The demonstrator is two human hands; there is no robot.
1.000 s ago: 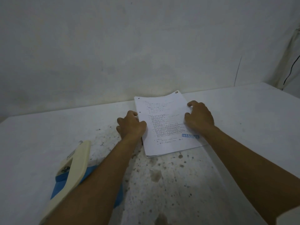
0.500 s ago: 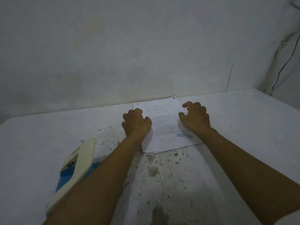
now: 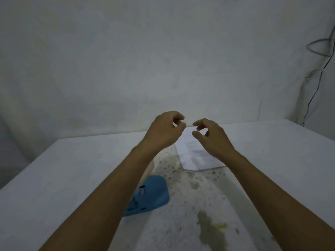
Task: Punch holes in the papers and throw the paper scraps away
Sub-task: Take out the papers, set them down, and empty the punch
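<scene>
both hands are raised above the table (image 3: pixel 272 160), apart from everything. the left hand (image 3: pixel 164 132) is loosely curled with fingers bent inward and nothing between them; the right hand (image 3: pixel 211 135) is much the same, thumb and fingers half closed on air. the papers (image 3: pixel 192 156) lie flat in a stack near the far edge, partly hidden behind the right hand. the blue punch (image 3: pixel 150 194) sits nearer, just beside the left forearm, which covers part of it. small dark specks (image 3: pixel 174 171) are strewn over the table between punch and stack, and they look like punched scraps, though the picture is dim and they could be stains. judging by that, the punching seems done or mostly done, since neither hand is on punch or papers. what is left is gathering the scraps and throwing them away; no bin is in view.
</scene>
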